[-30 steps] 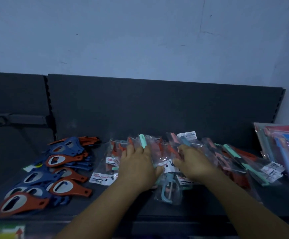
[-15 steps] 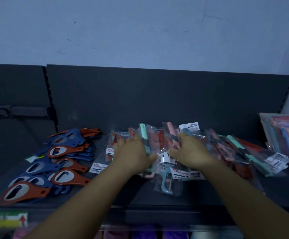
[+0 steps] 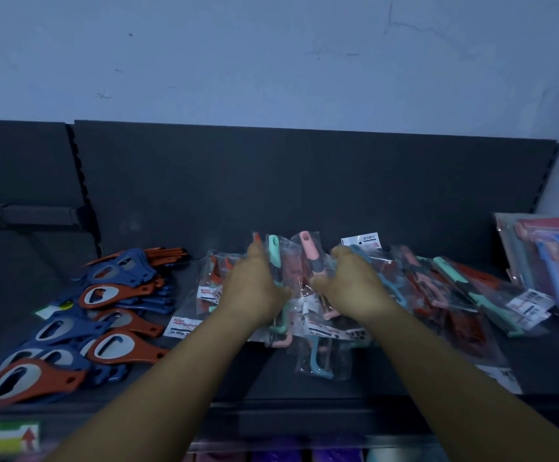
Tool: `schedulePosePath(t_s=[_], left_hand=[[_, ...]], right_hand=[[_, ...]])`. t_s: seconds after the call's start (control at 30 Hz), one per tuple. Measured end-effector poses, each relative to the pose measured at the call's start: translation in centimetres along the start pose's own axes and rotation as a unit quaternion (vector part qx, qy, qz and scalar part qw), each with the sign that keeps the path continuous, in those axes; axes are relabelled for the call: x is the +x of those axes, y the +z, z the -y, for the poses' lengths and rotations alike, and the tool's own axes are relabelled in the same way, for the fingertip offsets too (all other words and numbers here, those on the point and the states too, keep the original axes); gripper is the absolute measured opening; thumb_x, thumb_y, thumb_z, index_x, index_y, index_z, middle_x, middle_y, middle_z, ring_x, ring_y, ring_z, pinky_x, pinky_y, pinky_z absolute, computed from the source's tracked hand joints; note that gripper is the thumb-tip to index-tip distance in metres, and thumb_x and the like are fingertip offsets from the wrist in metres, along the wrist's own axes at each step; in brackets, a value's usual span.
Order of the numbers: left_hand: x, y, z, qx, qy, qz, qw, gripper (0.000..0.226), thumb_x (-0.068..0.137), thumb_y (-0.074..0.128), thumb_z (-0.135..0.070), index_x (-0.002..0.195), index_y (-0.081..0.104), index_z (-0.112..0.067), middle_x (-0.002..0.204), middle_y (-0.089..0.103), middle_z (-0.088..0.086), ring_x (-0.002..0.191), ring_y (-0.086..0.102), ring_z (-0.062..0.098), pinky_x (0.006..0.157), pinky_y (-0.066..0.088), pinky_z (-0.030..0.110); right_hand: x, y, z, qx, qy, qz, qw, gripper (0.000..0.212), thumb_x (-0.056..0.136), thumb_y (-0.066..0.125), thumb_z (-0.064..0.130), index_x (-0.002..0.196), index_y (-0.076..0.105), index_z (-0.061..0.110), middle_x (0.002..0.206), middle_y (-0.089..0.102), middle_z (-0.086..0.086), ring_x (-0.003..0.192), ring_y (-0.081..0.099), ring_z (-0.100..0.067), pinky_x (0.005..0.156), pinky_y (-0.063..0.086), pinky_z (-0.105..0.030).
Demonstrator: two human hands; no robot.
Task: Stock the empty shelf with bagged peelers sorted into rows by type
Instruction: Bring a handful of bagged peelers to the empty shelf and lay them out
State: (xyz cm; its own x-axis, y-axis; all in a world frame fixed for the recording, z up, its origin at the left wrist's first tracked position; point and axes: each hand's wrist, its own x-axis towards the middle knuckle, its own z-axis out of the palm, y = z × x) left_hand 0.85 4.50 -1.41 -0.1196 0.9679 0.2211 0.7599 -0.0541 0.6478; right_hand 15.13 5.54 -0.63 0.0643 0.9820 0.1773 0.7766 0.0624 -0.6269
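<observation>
Both hands, left hand (image 3: 254, 291) and right hand (image 3: 354, 288), still clamped on bagged peelers (image 3: 291, 271), now raised.

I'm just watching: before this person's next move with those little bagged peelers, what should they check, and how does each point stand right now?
1. Left hand has a firm hold on the bagged peelers: ok, fingers curl round the bags.
2. Right hand has a hold too: ok.
3. Only one type in the bundle: cannot tell; a mint handle and a pink handle stick up.
4. Free shelf space in front: ok.
5. Bottle openers kept apart on the left: ok.
6. Row on the right tidy: not ok, bags overlap askew.
</observation>
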Motion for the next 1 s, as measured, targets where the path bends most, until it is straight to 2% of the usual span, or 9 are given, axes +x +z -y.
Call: schedulePosePath(t_s=[0.13, 0.2, 0.3, 0.37, 0.47, 0.63, 0.83, 0.93, 1.0], left_hand=[[-0.1, -0.2, 0.2, 0.002, -0.004, -0.011, 1.0, 0.046, 0.078, 0.074, -0.021, 0.112, 0.045, -0.013, 0.102, 0.062, 0.005, 0.083, 0.054, 0.022, 0.069, 0.041, 0.029], [-0.1, -0.1, 0.3, 0.001, -0.006, -0.016, 1.0, 0.042, 0.078, 0.074, -0.02, 0.109, 0.048, -0.012, 0.1, 0.063, 0.005, 0.081, 0.054, 0.021, 0.067, 0.041, 0.029], [-0.1, 0.2, 0.5, -0.01, -0.005, -0.023, 1.0, 0.041, 0.077, 0.073, -0.019, 0.109, 0.049, -0.014, 0.101, 0.063, 0.003, 0.083, 0.057, 0.021, 0.067, 0.043, 0.029], [0.0, 0.2, 0.6, -0.017, -0.003, -0.025, 1.0, 0.04, 0.077, 0.073, -0.018, 0.108, 0.049, -0.014, 0.102, 0.063, 0.004, 0.086, 0.06, 0.022, 0.068, 0.045, 0.03], [0.1, 0.1, 0.6, -0.03, -0.006, -0.03, 0.999, 0.034, 0.076, 0.072, -0.015, 0.103, 0.051, -0.013, 0.099, 0.063, 0.004, 0.086, 0.061, 0.023, 0.066, 0.045, 0.03], [0.1, 0.2, 0.6, -0.043, 0.0, -0.028, 0.999, 0.022, 0.079, 0.066, -0.008, 0.099, 0.058, -0.012, 0.095, 0.065, 0.005, 0.082, 0.061, 0.022, 0.061, 0.043, 0.028], [-0.2, -0.6, 0.5, -0.143, -0.006, -0.017, 0.99, 0.032, 0.08, 0.065, -0.004, 0.102, 0.049, -0.022, 0.097, 0.066, 0.001, 0.087, 0.065, 0.022, 0.071, 0.052, 0.031], [-0.4, -1.2, 0.3, -0.232, -0.012, 0.006, 0.973, 0.041, 0.08, 0.065, -0.002, 0.109, 0.048, -0.025, 0.092, 0.066, -0.002, 0.083, 0.066, 0.02, 0.075, 0.056, 0.035], [-0.4, -1.4, 0.0, -0.271, -0.01, 0.024, 0.962, 0.044, 0.08, 0.066, -0.001, 0.112, 0.048, -0.026, 0.09, 0.065, -0.002, 0.082, 0.064, 0.019, 0.074, 0.055, 0.035]], right_hand=[[-0.3, -0.4, 0.2, 0.043, 0.047, 0.013, 0.998, 0.056, 0.081, 0.073, 0.026, 0.122, 0.041, 0.004, 0.074, 0.045, 0.006, 0.061, 0.046, -0.004, 0.045, 0.031, -0.022], [-0.4, -0.5, 0.4, 0.044, 0.054, 0.019, 0.997, 0.061, 0.079, 0.075, 0.026, 0.124, 0.039, 0.006, 0.078, 0.045, 0.006, 0.066, 0.05, -0.009, 0.047, 0.034, -0.022], [-0.6, -0.3, 0.8, 0.044, 0.05, 0.013, 0.998, 0.07, 0.074, 0.078, 0.025, 0.13, 0.037, 0.012, 0.11, 0.048, -0.004, 0.091, 0.056, -0.021, 0.065, 0.047, -0.028], [-0.5, 0.0, 0.9, 0.051, 0.054, 0.007, 0.997, 0.07, 0.074, 0.078, 0.021, 0.129, 0.036, 0.013, 0.121, 0.041, -0.009, 0.095, 0.054, -0.024, 0.073, 0.049, -0.033], [-0.4, 0.2, 1.1, 0.071, 0.067, 0.003, 0.995, 0.066, 0.076, 0.075, 0.015, 0.128, 0.034, 0.01, 0.114, 0.047, -0.01, 0.089, 0.056, -0.023, 0.065, 0.048, -0.031], [-0.6, 0.7, 1.2, 0.106, 0.064, 0.009, 0.992, 0.066, 0.084, 0.065, 0.007, 0.137, 0.027, 0.007, 0.08, 0.053, -0.002, 0.06, 0.053, -0.011, 0.041, 0.035, -0.022], [-0.6, 0.7, 1.0, 0.131, 0.036, -0.014, 0.991, 0.055, 0.085, 0.063, 0.006, 0.131, 0.034, 0.012, 0.082, 0.057, 0.0, 0.063, 0.055, -0.01, 0.045, 0.041, -0.024], [-0.6, 0.7, 1.1, 0.198, 0.034, -0.028, 0.979, 0.062, 0.082, 0.065, 0.006, 0.133, 0.032, 0.02, 0.09, 0.06, -0.002, 0.074, 0.064, -0.018, 0.054, 0.058, -0.038], [-0.6, 0.6, 1.2, 0.239, 0.037, -0.027, 0.97, 0.062, 0.082, 0.065, 0.005, 0.133, 0.034, 0.022, 0.094, 0.059, -0.005, 0.077, 0.066, -0.022, 0.054, 0.059, -0.042]])
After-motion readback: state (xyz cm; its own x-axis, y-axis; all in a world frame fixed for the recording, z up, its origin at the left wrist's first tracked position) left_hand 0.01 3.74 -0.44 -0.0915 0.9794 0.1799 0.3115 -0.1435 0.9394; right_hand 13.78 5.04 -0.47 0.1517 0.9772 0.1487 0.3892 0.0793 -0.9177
